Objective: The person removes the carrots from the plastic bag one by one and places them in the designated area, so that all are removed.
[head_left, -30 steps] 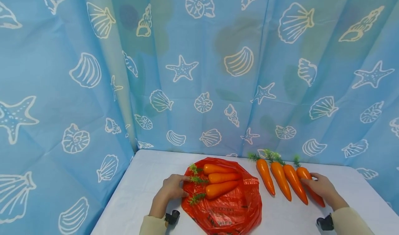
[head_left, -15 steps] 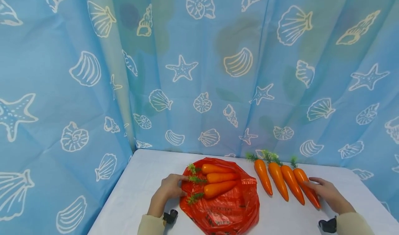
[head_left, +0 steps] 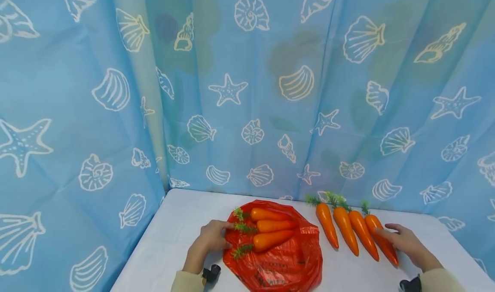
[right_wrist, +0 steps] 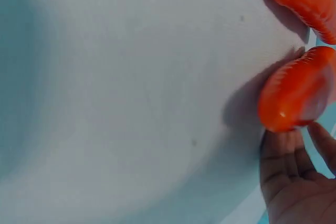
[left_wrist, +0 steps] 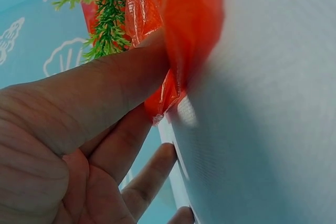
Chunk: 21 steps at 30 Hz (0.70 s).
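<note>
A red plastic bag (head_left: pixel 305 257) lies flat on the table, with three orange carrots (head_left: pixel 272 239) with green leafy tops resting on it. At the bag's left edge my left hand (head_left: pixel 212 239) pinches the red film between thumb and finger, plain in the left wrist view where the bag (left_wrist: pixel 191 19) folds over the thumb. My right hand (head_left: pixel 406 242) is beside the rightmost carrot (head_left: pixel 383 242) of a row, its fingers extended and touching that carrot's side. In the right wrist view the carrot (right_wrist: pixel 289 98) hides some of the fingertips.
Three more carrots (head_left: pixel 344 227) lie side by side left of the one at my right hand, leafy tops toward the back. A white-covered table (head_left: pixel 166 240) carries everything. A blue shell-patterned curtain (head_left: pixel 247 94) hangs along its back and left.
The right hand has shifted slightly outward on the rightmost carrot, its fingers reaching less far across it. The left hand keeps its hold on the bag. The head view has tilted a little.
</note>
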Each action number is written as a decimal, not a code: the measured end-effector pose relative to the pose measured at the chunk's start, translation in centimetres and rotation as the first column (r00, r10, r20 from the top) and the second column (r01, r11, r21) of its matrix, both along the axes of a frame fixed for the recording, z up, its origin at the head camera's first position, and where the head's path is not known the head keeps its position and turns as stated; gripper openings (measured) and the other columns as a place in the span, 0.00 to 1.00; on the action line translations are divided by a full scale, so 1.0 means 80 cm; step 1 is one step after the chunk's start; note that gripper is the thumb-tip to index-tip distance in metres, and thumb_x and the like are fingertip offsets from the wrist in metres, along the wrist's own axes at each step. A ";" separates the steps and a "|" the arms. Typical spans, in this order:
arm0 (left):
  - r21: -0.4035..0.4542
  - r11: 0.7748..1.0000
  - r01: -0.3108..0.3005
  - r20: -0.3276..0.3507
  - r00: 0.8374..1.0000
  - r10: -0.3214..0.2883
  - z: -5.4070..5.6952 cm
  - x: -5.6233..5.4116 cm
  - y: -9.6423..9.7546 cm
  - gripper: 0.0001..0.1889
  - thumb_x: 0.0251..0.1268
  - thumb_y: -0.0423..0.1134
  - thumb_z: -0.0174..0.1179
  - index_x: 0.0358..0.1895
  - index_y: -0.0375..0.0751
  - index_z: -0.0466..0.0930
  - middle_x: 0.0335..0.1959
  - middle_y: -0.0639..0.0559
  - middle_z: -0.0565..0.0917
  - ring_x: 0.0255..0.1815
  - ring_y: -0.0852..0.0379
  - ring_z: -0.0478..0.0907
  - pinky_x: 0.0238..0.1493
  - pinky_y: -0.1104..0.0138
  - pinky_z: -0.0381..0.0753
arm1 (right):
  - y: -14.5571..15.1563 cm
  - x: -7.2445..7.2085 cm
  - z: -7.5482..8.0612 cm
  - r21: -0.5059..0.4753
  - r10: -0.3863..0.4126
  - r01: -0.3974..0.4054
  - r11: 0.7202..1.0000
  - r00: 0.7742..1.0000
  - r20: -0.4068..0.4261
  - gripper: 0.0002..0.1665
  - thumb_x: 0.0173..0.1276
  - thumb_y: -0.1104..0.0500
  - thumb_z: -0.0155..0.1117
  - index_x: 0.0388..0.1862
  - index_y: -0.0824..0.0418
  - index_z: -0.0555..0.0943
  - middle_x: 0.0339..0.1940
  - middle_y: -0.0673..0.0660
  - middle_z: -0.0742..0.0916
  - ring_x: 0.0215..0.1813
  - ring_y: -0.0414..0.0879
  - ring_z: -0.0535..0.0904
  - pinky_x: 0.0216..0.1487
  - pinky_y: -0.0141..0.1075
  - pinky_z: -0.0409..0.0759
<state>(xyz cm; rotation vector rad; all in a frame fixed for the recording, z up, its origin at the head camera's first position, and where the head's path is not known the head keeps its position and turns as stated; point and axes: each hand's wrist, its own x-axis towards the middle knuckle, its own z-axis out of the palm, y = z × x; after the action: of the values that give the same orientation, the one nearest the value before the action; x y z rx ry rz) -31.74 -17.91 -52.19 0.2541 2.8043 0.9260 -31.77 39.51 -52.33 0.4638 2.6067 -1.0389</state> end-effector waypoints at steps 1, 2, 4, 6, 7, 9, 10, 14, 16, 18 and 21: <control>-0.001 1.000 -0.001 0.003 1.000 0.001 0.000 0.000 0.000 0.24 0.48 0.35 0.76 0.53 0.50 0.86 0.58 0.46 0.83 0.63 0.40 0.74 0.64 0.34 0.65 | 0.001 0.001 0.001 0.016 0.010 -0.010 1.000 1.000 -0.006 0.74 0.54 0.19 0.59 0.71 0.78 0.49 0.64 0.85 0.63 0.58 0.75 0.68 0.58 0.71 0.70; -0.002 1.000 -0.007 0.009 1.000 0.007 -0.001 0.000 0.001 0.24 0.48 0.35 0.76 0.53 0.50 0.86 0.58 0.46 0.83 0.63 0.40 0.74 0.64 0.34 0.65 | 0.001 0.003 0.003 0.042 0.026 -0.025 0.999 1.000 -0.016 0.74 0.54 0.19 0.59 0.71 0.79 0.49 0.64 0.85 0.63 0.57 0.76 0.68 0.57 0.70 0.71; -0.002 1.000 -0.016 0.009 1.000 0.016 -0.001 -0.001 0.001 0.24 0.47 0.35 0.76 0.53 0.50 0.86 0.58 0.45 0.83 0.63 0.40 0.74 0.63 0.34 0.66 | 0.001 0.001 0.013 0.090 0.055 -0.050 0.995 0.997 -0.048 0.72 0.56 0.21 0.59 0.71 0.79 0.50 0.63 0.86 0.63 0.58 0.77 0.67 0.57 0.70 0.72; -0.007 1.000 -0.016 0.007 1.000 0.016 -0.001 -0.001 -0.001 0.24 0.48 0.35 0.76 0.53 0.51 0.86 0.58 0.45 0.83 0.63 0.40 0.74 0.63 0.34 0.66 | -0.002 -0.001 0.027 0.142 0.092 -0.078 0.987 0.991 -0.093 0.68 0.59 0.23 0.58 0.71 0.79 0.50 0.63 0.86 0.63 0.59 0.78 0.66 0.55 0.68 0.74; -0.011 1.000 -0.013 0.002 1.000 0.013 0.000 -0.001 -0.001 0.24 0.48 0.35 0.76 0.53 0.50 0.86 0.58 0.45 0.83 0.62 0.40 0.74 0.63 0.35 0.66 | -0.003 0.000 0.033 0.165 0.109 -0.089 0.982 0.987 -0.121 0.67 0.61 0.24 0.57 0.71 0.79 0.50 0.64 0.86 0.63 0.60 0.78 0.65 0.54 0.68 0.75; -0.016 1.000 -0.014 -0.012 1.000 0.014 0.002 0.001 -0.001 0.24 0.48 0.35 0.76 0.52 0.50 0.86 0.58 0.45 0.83 0.62 0.40 0.74 0.63 0.35 0.68 | -0.007 0.001 0.047 0.192 0.138 -0.102 0.976 0.973 -0.184 0.64 0.64 0.27 0.57 0.72 0.78 0.50 0.65 0.85 0.63 0.62 0.79 0.64 0.54 0.67 0.76; -0.018 1.000 -0.017 -0.016 1.000 0.017 0.002 0.002 -0.001 0.24 0.48 0.35 0.76 0.52 0.50 0.86 0.58 0.45 0.83 0.62 0.40 0.74 0.62 0.36 0.69 | -0.009 0.001 0.055 0.201 0.151 -0.109 0.974 0.966 -0.209 0.63 0.65 0.28 0.57 0.73 0.78 0.50 0.65 0.85 0.63 0.62 0.79 0.63 0.53 0.67 0.77; -0.004 0.999 -0.036 -0.022 0.999 0.035 0.003 0.003 0.001 0.24 0.48 0.35 0.76 0.53 0.50 0.86 0.58 0.44 0.82 0.61 0.40 0.74 0.61 0.37 0.72 | -0.016 0.002 0.078 0.220 0.196 -0.136 0.966 0.940 -0.280 0.60 0.67 0.30 0.56 0.73 0.78 0.50 0.67 0.84 0.64 0.63 0.79 0.64 0.52 0.65 0.78; 0.004 0.999 -0.042 -0.004 0.999 0.042 0.002 0.003 0.002 0.24 0.48 0.35 0.76 0.53 0.51 0.86 0.58 0.44 0.82 0.62 0.40 0.74 0.61 0.36 0.71 | -0.019 0.004 0.086 0.220 0.210 -0.148 0.964 0.933 -0.291 0.60 0.68 0.31 0.56 0.73 0.77 0.51 0.67 0.83 0.64 0.63 0.78 0.65 0.51 0.65 0.79; 0.006 0.999 -0.044 0.013 0.999 0.044 0.000 0.003 0.004 0.25 0.48 0.35 0.76 0.53 0.51 0.86 0.59 0.44 0.82 0.63 0.39 0.74 0.62 0.35 0.70 | -0.025 0.008 0.090 0.215 0.220 -0.159 0.964 0.927 -0.303 0.59 0.67 0.31 0.57 0.74 0.76 0.52 0.68 0.82 0.65 0.63 0.78 0.66 0.51 0.64 0.80; 0.002 0.999 -0.039 0.023 0.999 0.039 0.000 0.001 0.003 0.25 0.48 0.35 0.76 0.53 0.51 0.86 0.58 0.45 0.82 0.63 0.39 0.73 0.62 0.34 0.68 | -0.037 0.009 0.101 0.216 0.246 -0.182 0.959 0.914 -0.324 0.58 0.67 0.32 0.58 0.74 0.76 0.53 0.68 0.82 0.66 0.63 0.77 0.68 0.49 0.62 0.82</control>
<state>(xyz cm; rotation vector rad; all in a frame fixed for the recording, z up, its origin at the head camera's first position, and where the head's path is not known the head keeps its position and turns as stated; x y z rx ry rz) -31.64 -17.63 -52.17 0.1887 2.7970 0.9351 -31.02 36.53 -44.25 0.0228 2.9969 -0.8786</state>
